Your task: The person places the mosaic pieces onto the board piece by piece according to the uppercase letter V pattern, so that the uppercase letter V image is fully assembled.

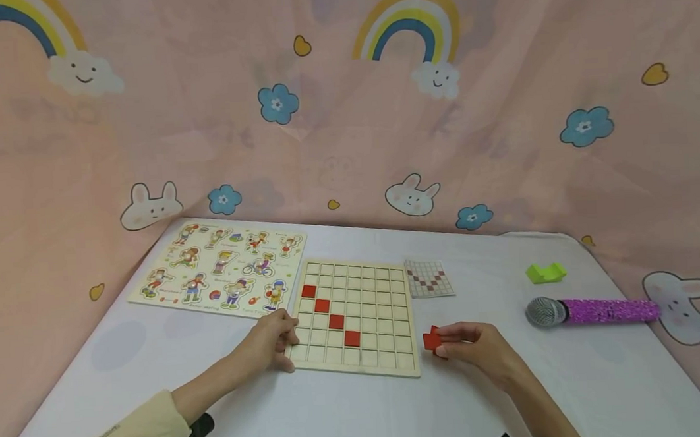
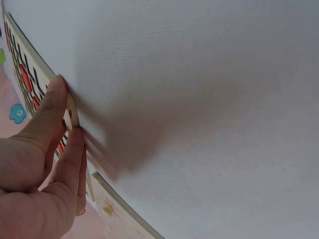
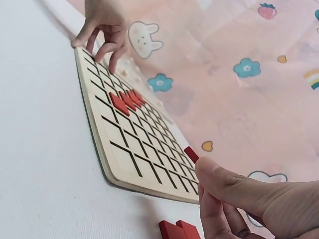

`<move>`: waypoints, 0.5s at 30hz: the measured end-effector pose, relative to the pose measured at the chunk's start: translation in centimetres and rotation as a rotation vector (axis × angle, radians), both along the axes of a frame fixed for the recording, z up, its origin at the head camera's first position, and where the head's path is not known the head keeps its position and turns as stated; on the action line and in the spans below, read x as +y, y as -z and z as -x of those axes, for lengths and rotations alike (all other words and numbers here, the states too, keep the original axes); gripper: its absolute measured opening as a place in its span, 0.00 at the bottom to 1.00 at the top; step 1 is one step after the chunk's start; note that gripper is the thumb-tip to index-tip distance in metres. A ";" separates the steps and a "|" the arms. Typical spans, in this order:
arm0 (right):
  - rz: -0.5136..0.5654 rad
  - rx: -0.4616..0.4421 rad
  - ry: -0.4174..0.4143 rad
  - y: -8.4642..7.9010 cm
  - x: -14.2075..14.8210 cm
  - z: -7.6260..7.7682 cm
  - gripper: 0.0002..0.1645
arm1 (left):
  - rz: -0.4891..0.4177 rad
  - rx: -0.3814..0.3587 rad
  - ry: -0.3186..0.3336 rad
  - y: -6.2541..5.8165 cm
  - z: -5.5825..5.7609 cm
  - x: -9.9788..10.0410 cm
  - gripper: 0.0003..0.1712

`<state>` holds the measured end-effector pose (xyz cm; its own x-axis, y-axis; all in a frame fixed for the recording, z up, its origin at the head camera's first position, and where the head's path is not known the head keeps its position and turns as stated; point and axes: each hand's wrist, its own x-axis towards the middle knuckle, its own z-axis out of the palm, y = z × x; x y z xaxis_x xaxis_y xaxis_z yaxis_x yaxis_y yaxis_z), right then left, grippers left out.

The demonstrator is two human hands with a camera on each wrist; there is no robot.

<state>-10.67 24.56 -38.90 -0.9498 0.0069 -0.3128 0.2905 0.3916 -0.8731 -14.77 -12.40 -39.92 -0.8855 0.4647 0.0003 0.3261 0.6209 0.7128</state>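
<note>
A pale wooden grid board (image 1: 384, 309) lies mid-table, with several red square tiles (image 1: 336, 321) set in a diagonal from its left side toward the near edge. My left hand (image 1: 270, 341) grips the board's near left corner; in the left wrist view the thumb (image 2: 52, 102) and fingers pinch that corner. Just right of the board, my right hand (image 1: 478, 350) pinches one red tile (image 3: 191, 154) between thumb and fingers. Below that hand, more red tiles (image 3: 172, 230) lie on the table, partly hidden by the fingers in the right wrist view.
Beside the board's far right corner lies a small card (image 1: 430, 278) printed with a V of red squares. A picture puzzle board (image 1: 212, 305) is at the back left. To the right are a purple glittery microphone (image 1: 604, 311) and a green curved block (image 1: 545, 273).
</note>
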 end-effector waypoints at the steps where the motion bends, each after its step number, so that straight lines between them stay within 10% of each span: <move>1: -0.001 -0.002 0.001 0.0 -0.2 0.2 0.27 | -0.001 0.005 0.003 0.0 0.0 0.0 0.19; 15: 0.031 0.060 -0.041 0.3 -2.9 2.4 0.24 | 0.001 0.003 -0.001 -0.1 -0.1 0.0 0.19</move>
